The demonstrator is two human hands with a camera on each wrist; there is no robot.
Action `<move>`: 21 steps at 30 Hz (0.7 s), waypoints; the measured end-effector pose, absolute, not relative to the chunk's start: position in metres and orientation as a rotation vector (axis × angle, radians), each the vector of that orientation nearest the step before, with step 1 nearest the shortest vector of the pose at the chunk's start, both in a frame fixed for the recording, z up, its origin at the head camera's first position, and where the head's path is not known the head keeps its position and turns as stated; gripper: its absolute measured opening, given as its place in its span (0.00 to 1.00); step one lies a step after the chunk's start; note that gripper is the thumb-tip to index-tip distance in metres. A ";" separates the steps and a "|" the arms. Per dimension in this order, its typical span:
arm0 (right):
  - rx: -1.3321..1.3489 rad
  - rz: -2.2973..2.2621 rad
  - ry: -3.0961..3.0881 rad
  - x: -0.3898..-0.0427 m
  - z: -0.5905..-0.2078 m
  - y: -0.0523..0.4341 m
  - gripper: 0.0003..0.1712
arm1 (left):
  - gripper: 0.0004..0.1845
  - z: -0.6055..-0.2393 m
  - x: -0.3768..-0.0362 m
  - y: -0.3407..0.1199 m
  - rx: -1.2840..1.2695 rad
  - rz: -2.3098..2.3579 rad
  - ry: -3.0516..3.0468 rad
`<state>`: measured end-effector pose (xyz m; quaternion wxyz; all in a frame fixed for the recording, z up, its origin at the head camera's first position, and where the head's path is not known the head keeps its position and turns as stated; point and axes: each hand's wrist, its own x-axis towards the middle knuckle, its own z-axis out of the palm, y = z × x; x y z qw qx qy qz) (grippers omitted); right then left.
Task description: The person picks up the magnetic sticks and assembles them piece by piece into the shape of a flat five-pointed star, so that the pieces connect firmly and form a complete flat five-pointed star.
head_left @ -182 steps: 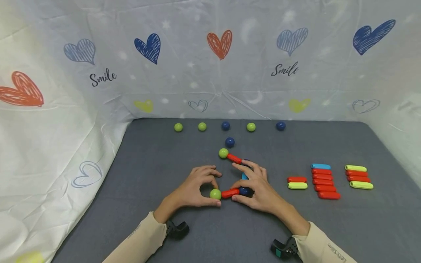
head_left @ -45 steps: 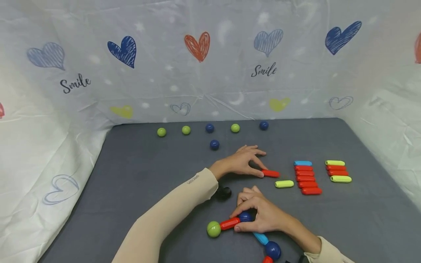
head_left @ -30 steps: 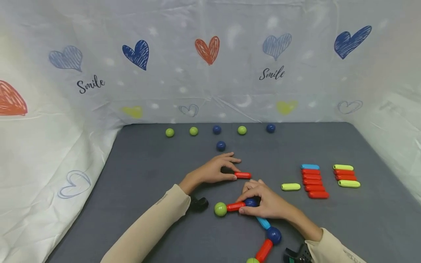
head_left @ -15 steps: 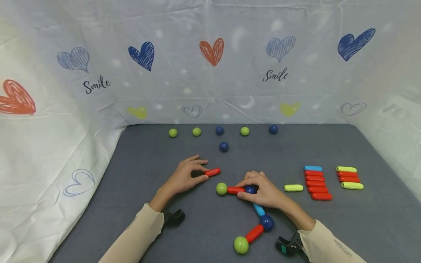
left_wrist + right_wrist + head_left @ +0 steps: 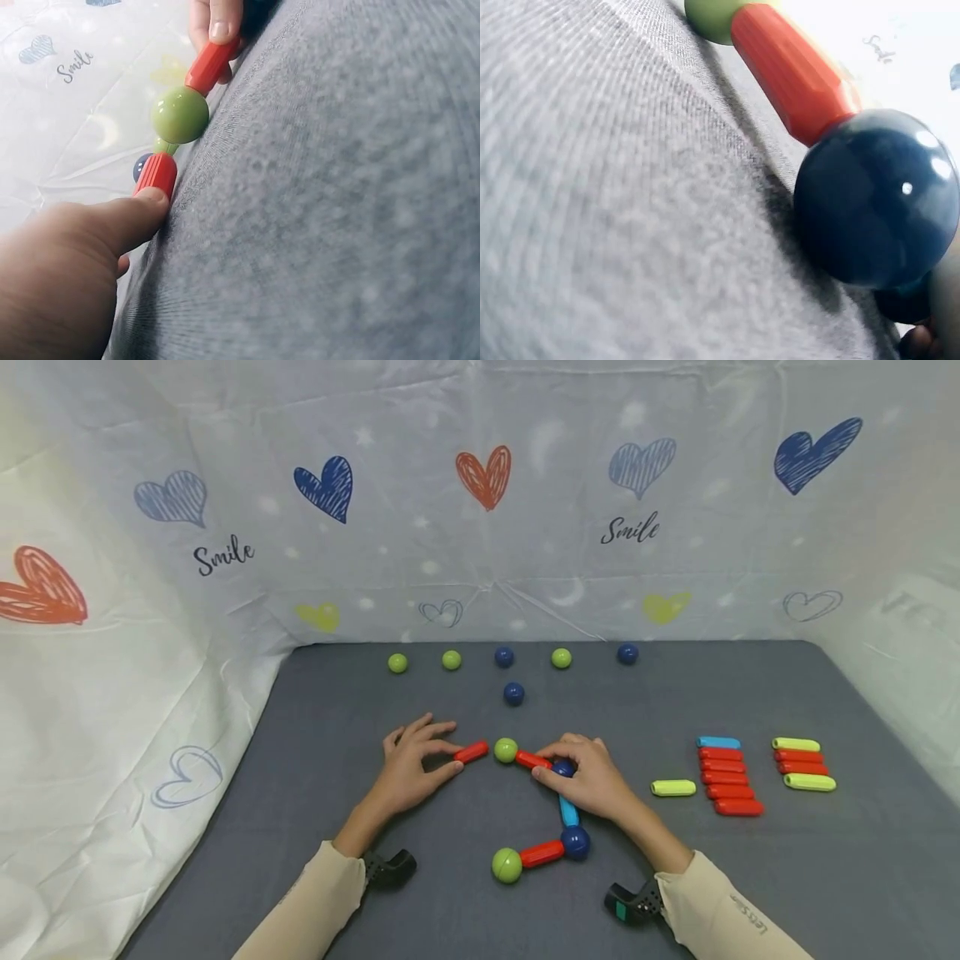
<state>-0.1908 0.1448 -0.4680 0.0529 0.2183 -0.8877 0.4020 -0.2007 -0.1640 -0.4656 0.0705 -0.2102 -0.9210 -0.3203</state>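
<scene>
My left hand [image 5: 408,768] pinches a loose red rod [image 5: 471,752] between thumb and fingers, its free end close to the green ball [image 5: 506,750] at the chain's upper end. From that ball the chain runs through a red rod [image 5: 531,759], a blue ball [image 5: 564,767], a light blue rod [image 5: 569,812], another blue ball [image 5: 874,199] and a red rod [image 5: 795,75] to a second green ball [image 5: 507,865]. My right hand [image 5: 592,777] grips the chain at the upper blue ball and red rod, partly covering them. The left wrist view shows the pinched rod [image 5: 157,174] just below the green ball [image 5: 180,115].
Several green balls [image 5: 452,660] and blue balls [image 5: 513,694] lie toward the table's back edge. On the right are a single yellow rod [image 5: 673,788], a column of red rods [image 5: 724,778] topped by a light blue one, and a smaller red-and-yellow group [image 5: 802,767].
My left hand has taken a red rod from beside the yellow one and carried it left to the chain. My right hand has turned the chain and moved it away from me.
</scene>
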 end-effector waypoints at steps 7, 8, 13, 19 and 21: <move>0.655 1.219 -2.664 -0.186 -0.469 0.144 0.12 | 0.12 -0.466 -0.199 -0.162 -0.725 -1.002 -2.767; 0.654 1.219 -2.659 -0.186 -0.469 0.144 0.12 | 0.13 -0.466 -0.199 -0.161 -0.740 -1.008 -2.765; 0.655 1.222 -2.628 -0.186 -0.470 0.145 0.12 | 0.16 -0.466 -0.198 -0.159 -0.752 -1.020 -2.733; 0.516 1.152 -2.584 -0.188 -0.473 0.146 0.12 | 0.24 -0.467 -0.192 -0.153 -0.727 -1.073 -2.667; 0.436 1.122 -2.579 -0.189 -0.473 0.146 0.13 | 0.25 -0.468 -0.187 -0.149 -0.790 -1.096 -2.642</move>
